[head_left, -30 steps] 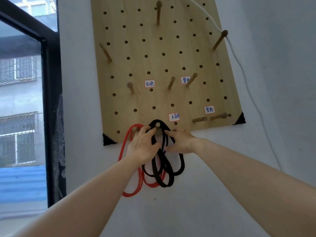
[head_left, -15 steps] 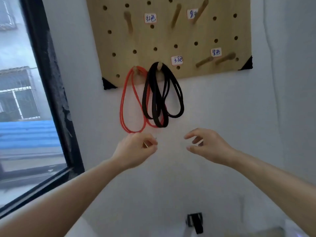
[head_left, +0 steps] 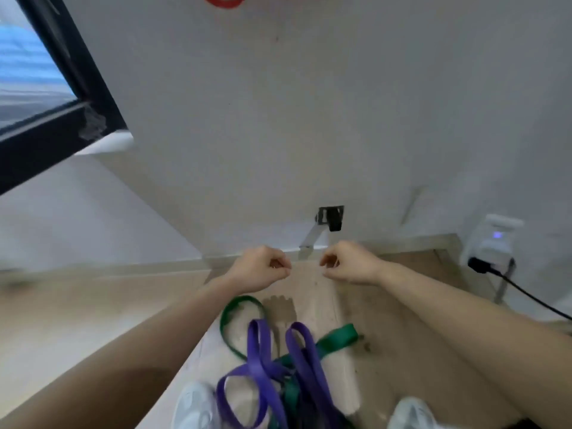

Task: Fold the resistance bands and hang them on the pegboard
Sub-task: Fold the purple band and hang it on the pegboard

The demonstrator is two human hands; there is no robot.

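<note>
I am looking down at the floor, and the pegboard is out of view. A purple resistance band (head_left: 260,363) lies tangled with a green band (head_left: 335,337) on the floor between my feet. Only the bottom loop of the hung red band (head_left: 223,0) shows, at the top edge. My left hand (head_left: 260,267) and my right hand (head_left: 349,263) hang side by side above the bands, apart from them. Both have loosely curled fingers and hold nothing.
A black window frame (head_left: 62,119) stands at the left. Low on the white wall there is a small black bracket (head_left: 331,218). At the right a white plug unit (head_left: 492,243) has a black cable (head_left: 526,295) running off. My pale shoes (head_left: 195,407) flank the bands.
Both hands let go of the black band on its peg and dropped. My view swung down from the pegboard to the floor, bringing the purple and green bands into sight.
</note>
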